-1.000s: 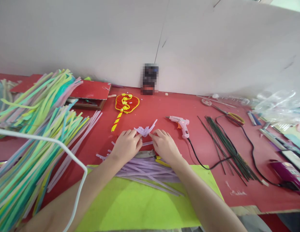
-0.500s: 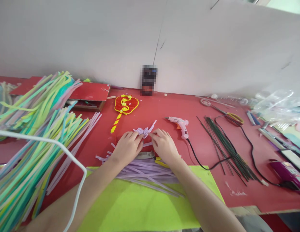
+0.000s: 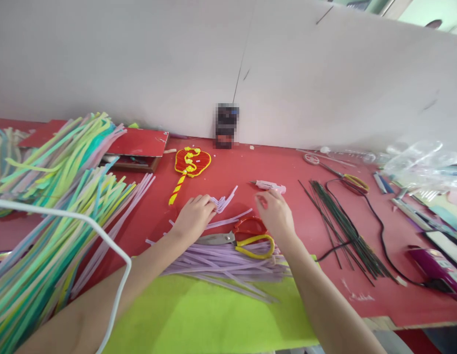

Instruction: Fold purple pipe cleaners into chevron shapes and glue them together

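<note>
My left hand [image 3: 196,215] is closed on a small bundle of lilac pipe cleaners [image 3: 221,203], bent into a fan of short arms that stick out past the fingertips. My right hand [image 3: 277,212] is in front of the pink glue gun [image 3: 270,186], hiding its handle. Its thumb and forefinger are apart, and no lilac piece shows between them. Scissors [image 3: 218,239] with one red and one yellow handle lie between my forearms, on a pile of lilac pipe cleaners [image 3: 228,260]. A single lilac pipe cleaner [image 3: 228,222] lies just beyond the blades.
Pastel pipe cleaners [image 3: 66,246] cover the left side, with a white cable [image 3: 103,233] crossing in front. A red-and-yellow fan ornament [image 3: 191,162] lies behind. Dark green stems [image 3: 337,231], another pair of scissors [image 3: 356,183] and a purple device [image 3: 435,270] are on the right. A green mat [image 3: 214,314] lies nearest.
My right hand has left the lilac bundle and moved right to the glue gun. My left hand keeps the bundle. The scissors between my arms now show more fully.
</note>
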`<action>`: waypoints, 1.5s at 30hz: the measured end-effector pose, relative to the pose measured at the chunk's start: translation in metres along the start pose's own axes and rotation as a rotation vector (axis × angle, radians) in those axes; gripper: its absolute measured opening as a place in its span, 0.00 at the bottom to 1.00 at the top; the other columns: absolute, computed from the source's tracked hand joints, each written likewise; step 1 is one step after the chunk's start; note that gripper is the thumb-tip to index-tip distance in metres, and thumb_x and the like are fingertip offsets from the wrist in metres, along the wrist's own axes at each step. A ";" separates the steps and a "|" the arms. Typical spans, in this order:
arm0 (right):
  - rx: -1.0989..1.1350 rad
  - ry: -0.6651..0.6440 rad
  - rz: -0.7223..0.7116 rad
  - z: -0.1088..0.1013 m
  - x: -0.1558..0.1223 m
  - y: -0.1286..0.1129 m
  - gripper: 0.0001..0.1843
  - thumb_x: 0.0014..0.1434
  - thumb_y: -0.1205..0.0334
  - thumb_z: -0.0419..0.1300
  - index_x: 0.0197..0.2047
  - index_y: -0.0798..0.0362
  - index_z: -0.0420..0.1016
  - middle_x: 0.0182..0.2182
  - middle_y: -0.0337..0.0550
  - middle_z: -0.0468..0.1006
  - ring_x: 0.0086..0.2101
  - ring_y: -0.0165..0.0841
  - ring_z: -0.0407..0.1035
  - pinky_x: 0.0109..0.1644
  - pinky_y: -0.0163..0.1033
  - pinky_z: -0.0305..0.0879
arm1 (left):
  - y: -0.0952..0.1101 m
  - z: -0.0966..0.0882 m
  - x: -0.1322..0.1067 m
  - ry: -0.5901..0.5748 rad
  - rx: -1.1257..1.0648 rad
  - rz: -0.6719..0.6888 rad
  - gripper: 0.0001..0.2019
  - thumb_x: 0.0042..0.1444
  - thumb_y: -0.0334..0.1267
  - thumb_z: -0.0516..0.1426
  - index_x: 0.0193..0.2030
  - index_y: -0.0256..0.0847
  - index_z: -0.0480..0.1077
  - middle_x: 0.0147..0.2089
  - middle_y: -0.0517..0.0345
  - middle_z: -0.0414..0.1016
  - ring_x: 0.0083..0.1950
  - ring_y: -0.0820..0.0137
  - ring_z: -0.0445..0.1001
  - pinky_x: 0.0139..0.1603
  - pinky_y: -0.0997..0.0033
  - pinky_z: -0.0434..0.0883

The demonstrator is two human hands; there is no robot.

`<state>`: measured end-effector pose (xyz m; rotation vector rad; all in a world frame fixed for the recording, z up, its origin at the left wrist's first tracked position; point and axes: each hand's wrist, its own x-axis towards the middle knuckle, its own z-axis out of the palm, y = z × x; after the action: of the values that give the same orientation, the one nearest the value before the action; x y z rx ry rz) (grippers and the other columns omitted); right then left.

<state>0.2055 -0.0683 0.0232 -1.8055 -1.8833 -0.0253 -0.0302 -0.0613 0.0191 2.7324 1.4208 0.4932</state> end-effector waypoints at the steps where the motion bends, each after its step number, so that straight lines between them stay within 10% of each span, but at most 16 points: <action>1: -0.033 0.030 0.080 -0.002 0.003 0.007 0.12 0.60 0.61 0.50 0.40 0.52 0.74 0.40 0.49 0.73 0.40 0.38 0.66 0.43 0.42 0.63 | -0.001 0.001 0.003 -0.005 0.002 0.006 0.06 0.60 0.33 0.54 0.38 0.39 0.72 0.39 0.54 0.71 0.41 0.66 0.70 0.43 0.65 0.66; 5: -0.054 0.123 0.362 -0.002 0.012 0.035 0.11 0.57 0.60 0.51 0.38 0.54 0.70 0.38 0.50 0.72 0.38 0.39 0.66 0.42 0.43 0.62 | -0.003 0.005 0.011 0.027 -0.015 0.018 0.06 0.60 0.32 0.53 0.37 0.39 0.72 0.39 0.55 0.71 0.40 0.67 0.70 0.42 0.66 0.64; 14: 0.013 0.019 0.470 0.021 0.006 0.073 0.20 0.57 0.47 0.50 0.41 0.55 0.67 0.34 0.49 0.73 0.35 0.37 0.68 0.39 0.40 0.61 | -0.002 0.021 0.008 0.169 -0.016 0.083 0.07 0.56 0.37 0.57 0.41 0.39 0.70 0.41 0.54 0.71 0.42 0.66 0.70 0.47 0.64 0.64; 25: -0.002 0.058 0.537 0.010 0.004 0.044 0.19 0.61 0.53 0.42 0.48 0.56 0.62 0.42 0.58 0.74 0.40 0.45 0.70 0.38 0.44 0.61 | -0.003 0.022 0.009 0.122 -0.045 0.051 0.05 0.58 0.32 0.54 0.38 0.39 0.71 0.40 0.55 0.72 0.41 0.67 0.69 0.46 0.64 0.65; 36: 0.149 -0.172 0.253 0.001 -0.008 0.003 0.22 0.60 0.43 0.47 0.47 0.50 0.65 0.43 0.51 0.76 0.41 0.43 0.71 0.38 0.41 0.63 | -0.007 0.022 0.008 0.109 -0.102 0.046 0.07 0.59 0.33 0.54 0.40 0.41 0.73 0.39 0.55 0.71 0.41 0.67 0.70 0.45 0.64 0.66; 45: 0.177 -0.164 0.315 -0.002 -0.003 0.018 0.25 0.58 0.38 0.46 0.42 0.51 0.67 0.36 0.48 0.76 0.36 0.38 0.69 0.37 0.39 0.60 | -0.021 0.010 0.019 0.241 -0.654 -0.256 0.08 0.57 0.33 0.52 0.39 0.41 0.72 0.40 0.56 0.75 0.43 0.69 0.73 0.48 0.66 0.68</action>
<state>0.2229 -0.0698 0.0183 -2.0063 -1.6249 0.3991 -0.0344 -0.0325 0.0115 2.0003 1.3156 1.0701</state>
